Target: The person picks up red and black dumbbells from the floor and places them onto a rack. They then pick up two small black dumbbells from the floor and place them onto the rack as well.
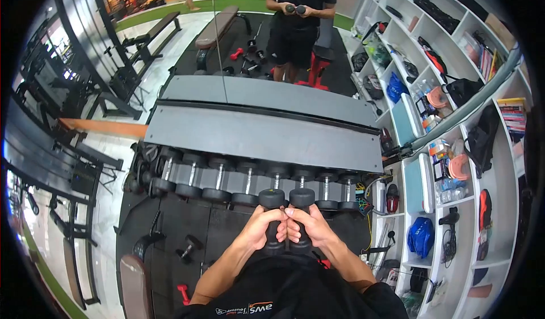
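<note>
We're in a gym, black rubber floor (227,228) under us and white shelves (454,126) crammed with bags and bottles running along the right. Straight ahead there's a rack (255,131) with a row of dumbbells (250,180) parked on its lower tier. Close to our chest we've got two dumbbells of our own, standing upright and pressed side by side: left hand (260,228) wrapped tight round the handle of the left dumbbell (272,205), right hand (309,228) closed round the right dumbbell (301,204), knuckles touching in the middle. Further back another person (298,18) stands past the rack holding a pair the same way (looks like a mirror of us, honestly). What could go sideways: the heads are touching, so if one wrist tilts, they could knock and a grip might slip, and that weight would drop right onto our lap or feet. There's also a small dumbbell (190,245) loose on the floor to our left, easy to trip on if we step that way without looking.
</note>
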`<state>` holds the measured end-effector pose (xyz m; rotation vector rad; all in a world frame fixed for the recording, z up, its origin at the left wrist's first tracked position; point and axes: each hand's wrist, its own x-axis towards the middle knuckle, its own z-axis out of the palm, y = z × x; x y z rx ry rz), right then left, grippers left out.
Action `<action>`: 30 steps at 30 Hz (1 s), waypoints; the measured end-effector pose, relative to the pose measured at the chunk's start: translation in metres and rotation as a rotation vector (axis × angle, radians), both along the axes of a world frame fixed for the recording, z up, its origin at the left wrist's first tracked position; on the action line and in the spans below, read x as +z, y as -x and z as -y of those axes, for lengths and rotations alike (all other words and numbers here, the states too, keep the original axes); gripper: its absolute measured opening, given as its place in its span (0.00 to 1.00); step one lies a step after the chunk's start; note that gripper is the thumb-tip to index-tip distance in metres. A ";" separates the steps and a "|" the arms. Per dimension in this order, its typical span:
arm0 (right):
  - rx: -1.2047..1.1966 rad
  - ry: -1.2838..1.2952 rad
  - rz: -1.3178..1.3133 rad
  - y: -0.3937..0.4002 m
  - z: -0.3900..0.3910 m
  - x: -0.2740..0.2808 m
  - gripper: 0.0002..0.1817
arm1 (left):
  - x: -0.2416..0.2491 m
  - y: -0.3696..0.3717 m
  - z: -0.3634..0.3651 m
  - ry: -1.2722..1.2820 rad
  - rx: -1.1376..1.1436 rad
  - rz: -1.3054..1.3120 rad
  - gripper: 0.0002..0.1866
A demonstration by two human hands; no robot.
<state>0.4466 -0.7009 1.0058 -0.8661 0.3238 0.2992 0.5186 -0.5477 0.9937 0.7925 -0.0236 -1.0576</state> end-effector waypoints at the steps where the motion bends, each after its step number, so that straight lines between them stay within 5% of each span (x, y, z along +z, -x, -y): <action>1: -0.014 -0.001 0.012 -0.007 0.000 0.001 0.11 | 0.003 -0.009 0.001 -0.012 -0.005 0.004 0.07; 30: -0.447 0.049 0.031 -0.002 0.076 -0.003 0.08 | 0.005 -0.059 0.125 -0.085 -0.443 0.054 0.07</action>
